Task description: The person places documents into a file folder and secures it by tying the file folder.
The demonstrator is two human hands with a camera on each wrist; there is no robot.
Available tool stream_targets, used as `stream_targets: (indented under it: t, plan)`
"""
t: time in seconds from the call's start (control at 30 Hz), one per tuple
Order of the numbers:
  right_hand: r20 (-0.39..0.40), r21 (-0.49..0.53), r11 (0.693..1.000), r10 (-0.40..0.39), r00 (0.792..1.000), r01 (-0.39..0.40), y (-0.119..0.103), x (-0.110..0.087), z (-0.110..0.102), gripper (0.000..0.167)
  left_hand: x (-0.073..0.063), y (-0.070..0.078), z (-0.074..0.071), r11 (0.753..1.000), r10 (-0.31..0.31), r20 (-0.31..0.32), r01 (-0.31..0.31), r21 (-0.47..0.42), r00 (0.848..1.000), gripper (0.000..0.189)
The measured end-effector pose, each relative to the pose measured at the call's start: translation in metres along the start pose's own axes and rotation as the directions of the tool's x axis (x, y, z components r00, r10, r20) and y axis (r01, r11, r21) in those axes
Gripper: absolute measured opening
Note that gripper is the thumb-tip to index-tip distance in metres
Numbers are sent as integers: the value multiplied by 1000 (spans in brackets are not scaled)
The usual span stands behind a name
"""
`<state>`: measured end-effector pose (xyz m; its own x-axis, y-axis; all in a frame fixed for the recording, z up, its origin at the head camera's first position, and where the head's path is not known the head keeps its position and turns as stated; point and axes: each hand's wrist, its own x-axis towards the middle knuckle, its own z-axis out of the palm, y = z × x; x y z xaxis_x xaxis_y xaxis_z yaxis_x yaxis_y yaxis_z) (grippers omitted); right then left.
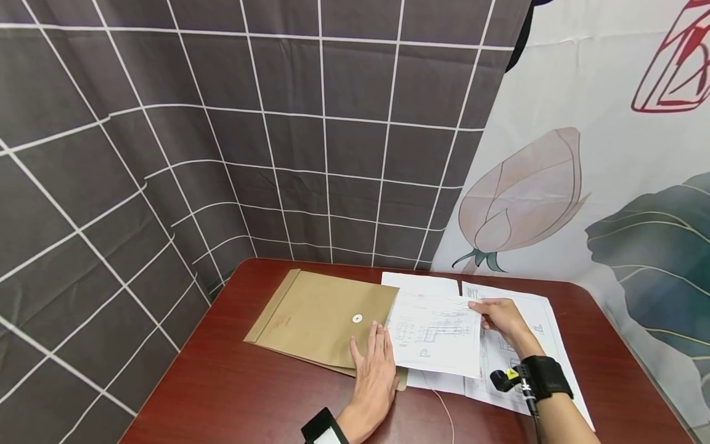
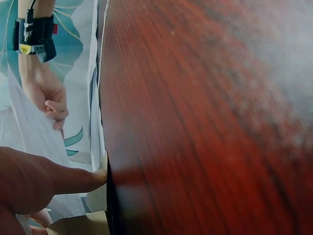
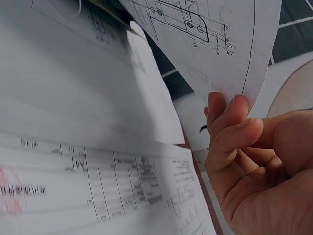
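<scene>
A brown paper document envelope (image 1: 327, 308) with a white round button lies on the table. My left hand (image 1: 374, 376) rests on its lower right part with fingers extended. In the left wrist view that hand's thumb (image 2: 78, 180) touches the envelope's edge. My right hand (image 1: 501, 317) pinches the right edge of a sheet with a technical drawing (image 1: 435, 333), thumb against fingers. The sheet is raised above other papers, and its left edge is beside the envelope's right side. In the right wrist view the drawing sheet (image 3: 220, 44) slants upward from the fingertips.
Under the raised sheet lie a white paper (image 1: 418, 282) and another printed drawing (image 1: 532, 314) on the right. A thin string (image 1: 444, 404) trails toward the front of the reddish-brown table (image 1: 222, 382). A grey gridded cloth (image 1: 355, 148) hangs behind.
</scene>
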<state>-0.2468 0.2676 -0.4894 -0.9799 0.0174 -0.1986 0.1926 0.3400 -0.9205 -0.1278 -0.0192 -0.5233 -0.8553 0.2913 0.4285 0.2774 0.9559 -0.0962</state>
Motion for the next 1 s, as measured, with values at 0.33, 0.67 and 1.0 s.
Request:
stream_targets:
  t: [0.33,0.67,1.0]
  plan:
    - [-10,7,1000,6,1000,-6,-6,5,16,42,0,0,-1,1000,1,-2,-1,-3,1000,96]
    - [-18,42,999,23,1000,-22,-13,9,32,40,-1,-1,-1,1000,-5,1,5,-12,1000,95]
    - [-24,48,999,22,999,-21,-20,14,50,37,-1,-1,0,1000,3,-14,-3,-21,1000,93]
